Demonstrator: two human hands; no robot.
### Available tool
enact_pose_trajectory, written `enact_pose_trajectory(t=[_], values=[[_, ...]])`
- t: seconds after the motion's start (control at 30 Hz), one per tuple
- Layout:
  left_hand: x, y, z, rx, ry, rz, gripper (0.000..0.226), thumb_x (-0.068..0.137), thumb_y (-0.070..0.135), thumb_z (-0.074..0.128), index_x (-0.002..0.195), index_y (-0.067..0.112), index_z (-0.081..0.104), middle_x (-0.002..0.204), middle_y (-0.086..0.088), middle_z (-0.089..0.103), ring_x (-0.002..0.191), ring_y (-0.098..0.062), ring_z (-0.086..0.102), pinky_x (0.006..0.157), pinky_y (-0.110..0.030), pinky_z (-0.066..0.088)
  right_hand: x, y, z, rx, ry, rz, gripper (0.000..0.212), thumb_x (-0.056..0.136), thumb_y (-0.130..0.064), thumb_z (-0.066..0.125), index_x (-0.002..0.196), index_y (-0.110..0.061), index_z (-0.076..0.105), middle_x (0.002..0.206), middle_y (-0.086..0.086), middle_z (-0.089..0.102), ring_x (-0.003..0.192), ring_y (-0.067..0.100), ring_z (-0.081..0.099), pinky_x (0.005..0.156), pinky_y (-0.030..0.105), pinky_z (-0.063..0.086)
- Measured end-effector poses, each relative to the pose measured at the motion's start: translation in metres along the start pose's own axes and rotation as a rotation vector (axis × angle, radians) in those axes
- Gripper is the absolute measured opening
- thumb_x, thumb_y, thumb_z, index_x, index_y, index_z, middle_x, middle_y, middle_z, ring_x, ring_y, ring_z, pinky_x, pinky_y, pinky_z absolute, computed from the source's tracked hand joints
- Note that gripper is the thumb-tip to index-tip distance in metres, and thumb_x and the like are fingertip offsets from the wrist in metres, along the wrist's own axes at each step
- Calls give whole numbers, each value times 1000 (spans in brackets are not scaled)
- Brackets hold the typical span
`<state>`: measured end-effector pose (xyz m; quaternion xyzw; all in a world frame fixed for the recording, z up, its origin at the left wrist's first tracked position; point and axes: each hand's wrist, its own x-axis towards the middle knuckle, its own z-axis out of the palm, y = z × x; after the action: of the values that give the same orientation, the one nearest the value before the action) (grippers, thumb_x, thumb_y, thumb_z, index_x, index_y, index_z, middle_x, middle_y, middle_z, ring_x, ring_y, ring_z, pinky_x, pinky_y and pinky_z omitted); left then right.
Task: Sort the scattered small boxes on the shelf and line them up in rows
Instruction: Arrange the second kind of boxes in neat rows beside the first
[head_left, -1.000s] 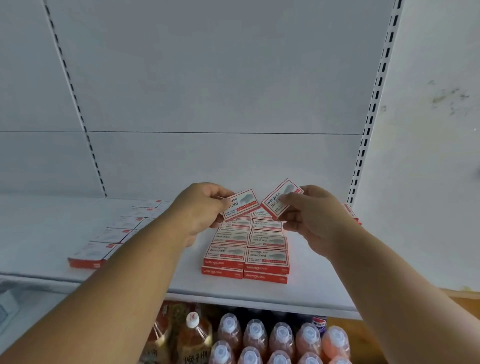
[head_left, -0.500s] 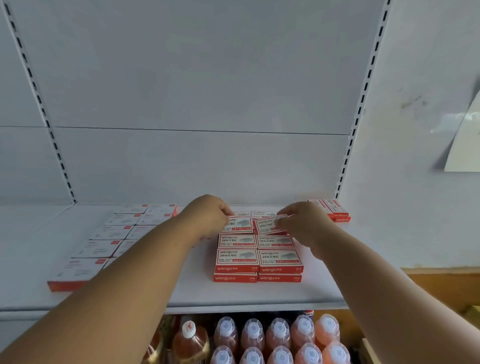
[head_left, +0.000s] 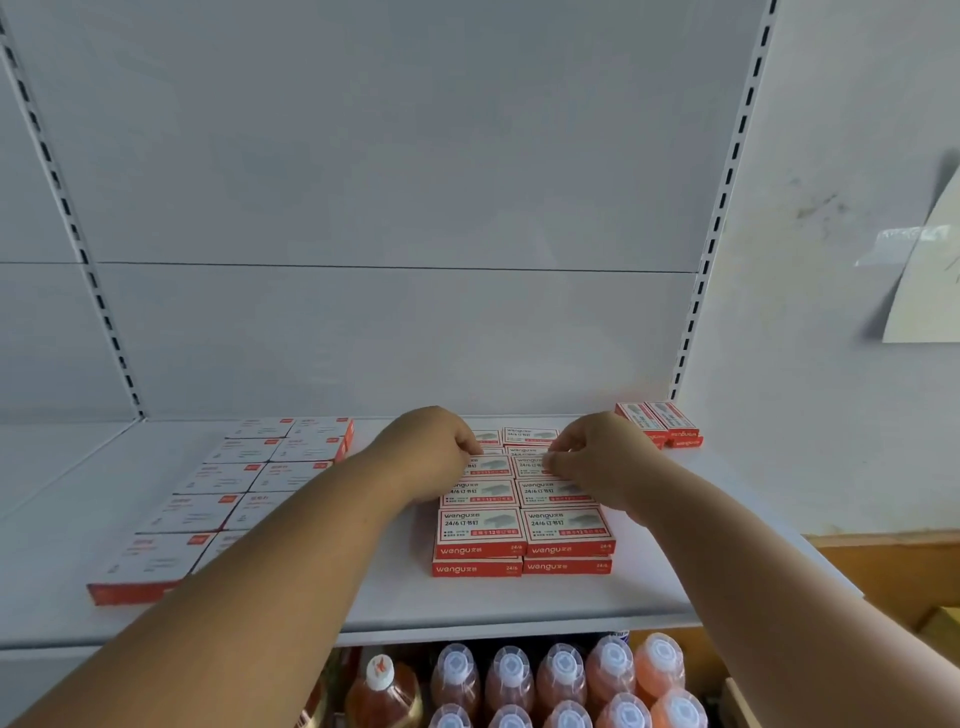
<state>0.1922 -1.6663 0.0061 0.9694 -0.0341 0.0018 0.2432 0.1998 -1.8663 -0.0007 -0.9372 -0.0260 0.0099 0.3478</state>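
Both hands (head_left: 519, 457) pinch small boxes (head_left: 524, 467), fingertips hiding their far edges.

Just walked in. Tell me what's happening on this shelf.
A person is tidying small red-and-white staple boxes on a white shelf. The left hand and right hand are each setting a box onto the middle block, which is two columns wide and at least two layers high at the front. A second block of paler boxes sits in rows to the left. A few boxes remain at the back right corner.
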Motion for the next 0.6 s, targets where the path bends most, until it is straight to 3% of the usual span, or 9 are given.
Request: enact_pose_trajectory(t=[0.2, 0.3, 0.47, 0.6], values=[[1, 2, -6, 37, -33, 17, 27, 96, 18, 57, 114, 28, 73, 120, 7, 66, 99, -13, 58, 82, -23, 44, 2, 4, -1, -50, 14, -19, 19, 88, -37, 67, 90, -20, 74, 87, -4, 73, 78, 15, 69, 72, 36, 60], [3, 13, -12, 137, -18, 33, 30, 93, 17, 55, 114, 31, 71, 116, 9, 63, 96, -12, 54, 80, -24, 42, 3, 12, -5, -131, 105, -81, 18, 91, -41, 61, 96, -25, 68, 93, -9, 67, 77, 10, 62, 56, 24, 46], [7, 56, 1, 147, 50, 114, 26, 92, 21, 53, 111, 31, 68, 104, 11, 56, 95, -13, 56, 77, -26, 44, 8, 42, -37, -93, 283, -125, 11, 88, -29, 61, 77, -27, 64, 83, -11, 66, 79, 14, 60, 58, 22, 39], [20, 102, 15, 143, 34, 156, 27, 90, 21, 53, 112, 29, 67, 110, 8, 59, 99, -16, 57, 81, -27, 46, 24, 80, -76, -97, 331, -79, 12, 86, -21, 60, 75, -26, 63, 82, -7, 66, 78, 17, 60, 58, 24, 39]])
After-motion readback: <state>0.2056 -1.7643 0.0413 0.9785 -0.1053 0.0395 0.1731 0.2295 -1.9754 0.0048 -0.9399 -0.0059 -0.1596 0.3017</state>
